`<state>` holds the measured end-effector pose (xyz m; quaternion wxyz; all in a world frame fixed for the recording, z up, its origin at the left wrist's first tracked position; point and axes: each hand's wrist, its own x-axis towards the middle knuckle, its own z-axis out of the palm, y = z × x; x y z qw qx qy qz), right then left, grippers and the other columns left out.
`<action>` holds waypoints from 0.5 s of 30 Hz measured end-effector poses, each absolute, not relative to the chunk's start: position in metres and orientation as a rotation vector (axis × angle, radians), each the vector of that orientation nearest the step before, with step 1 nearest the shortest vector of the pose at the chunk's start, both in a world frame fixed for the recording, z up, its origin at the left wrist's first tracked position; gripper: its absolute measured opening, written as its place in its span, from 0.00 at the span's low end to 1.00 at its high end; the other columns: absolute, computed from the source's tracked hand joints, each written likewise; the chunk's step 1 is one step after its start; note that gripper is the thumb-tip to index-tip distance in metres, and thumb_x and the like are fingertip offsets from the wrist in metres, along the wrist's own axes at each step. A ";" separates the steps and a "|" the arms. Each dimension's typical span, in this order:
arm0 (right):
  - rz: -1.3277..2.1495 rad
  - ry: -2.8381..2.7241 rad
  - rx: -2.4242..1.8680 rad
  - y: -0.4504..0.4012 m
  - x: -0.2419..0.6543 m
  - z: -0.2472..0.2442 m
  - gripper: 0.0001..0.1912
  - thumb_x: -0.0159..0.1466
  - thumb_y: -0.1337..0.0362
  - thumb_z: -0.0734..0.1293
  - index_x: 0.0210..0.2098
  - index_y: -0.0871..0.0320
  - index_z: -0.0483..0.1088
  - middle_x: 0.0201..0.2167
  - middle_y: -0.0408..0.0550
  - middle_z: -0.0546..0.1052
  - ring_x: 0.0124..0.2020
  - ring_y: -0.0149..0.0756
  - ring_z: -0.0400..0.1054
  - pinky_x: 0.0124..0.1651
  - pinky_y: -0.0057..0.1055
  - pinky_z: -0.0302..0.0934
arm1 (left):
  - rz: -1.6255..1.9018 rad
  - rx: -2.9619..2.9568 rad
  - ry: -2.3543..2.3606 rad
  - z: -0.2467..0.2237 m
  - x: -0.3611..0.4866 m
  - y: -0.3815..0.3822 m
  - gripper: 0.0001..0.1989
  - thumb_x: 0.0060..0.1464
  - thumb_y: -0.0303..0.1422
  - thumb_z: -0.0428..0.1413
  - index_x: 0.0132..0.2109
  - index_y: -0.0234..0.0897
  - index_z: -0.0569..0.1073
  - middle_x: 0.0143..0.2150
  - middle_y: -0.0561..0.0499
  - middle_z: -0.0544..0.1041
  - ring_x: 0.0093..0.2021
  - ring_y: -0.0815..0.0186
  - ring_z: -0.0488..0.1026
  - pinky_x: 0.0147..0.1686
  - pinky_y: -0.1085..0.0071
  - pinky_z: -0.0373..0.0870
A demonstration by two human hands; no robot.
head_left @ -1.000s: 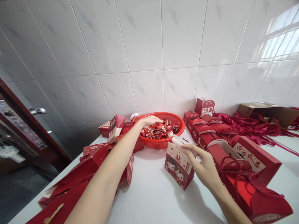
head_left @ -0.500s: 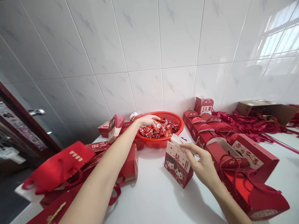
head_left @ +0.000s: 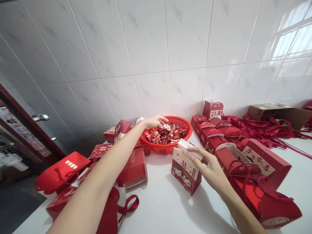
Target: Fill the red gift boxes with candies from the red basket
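A red plastic basket [head_left: 163, 149] stands near the wall, filled with small red wrapped packets [head_left: 168, 135]. Over its left part reaches my left hand [head_left: 155, 121], fingers curled at a red packet with a white label [head_left: 166, 126] that it seems to pinch. In front of the basket, a small red and cream box with printed cartoon faces [head_left: 186, 172] stands upright with its top open. My right hand [head_left: 203, 162] holds this box by its upper right edge, between thumb and fingers.
Rows of red boxes [head_left: 214, 138] and a corded red box [head_left: 278, 204] line the right side. Behind them lie red ribbons [head_left: 258, 130] and a cardboard box [head_left: 292, 115]. Red bags [head_left: 63, 170] and boxes [head_left: 134, 167] crowd the left of the white table [head_left: 161, 201].
My left hand has lifted slightly from the packets, a labelled one now at its fingers. Bags and boxes on the left have shifted, and a ribbon loop shows more. My right hand barely moved.
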<state>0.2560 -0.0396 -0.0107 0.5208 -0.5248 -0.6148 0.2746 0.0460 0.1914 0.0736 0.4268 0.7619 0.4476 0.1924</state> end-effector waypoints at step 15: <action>0.763 -1.437 -1.256 -0.040 0.255 -0.013 0.19 0.61 0.53 0.63 0.47 0.54 0.74 0.49 0.50 0.79 0.41 0.44 0.74 0.41 0.36 0.67 | 0.222 2.188 1.384 0.063 0.045 0.177 0.14 0.38 0.23 0.51 0.29 0.36 0.79 0.26 0.52 0.76 0.26 0.68 0.67 0.26 0.75 0.62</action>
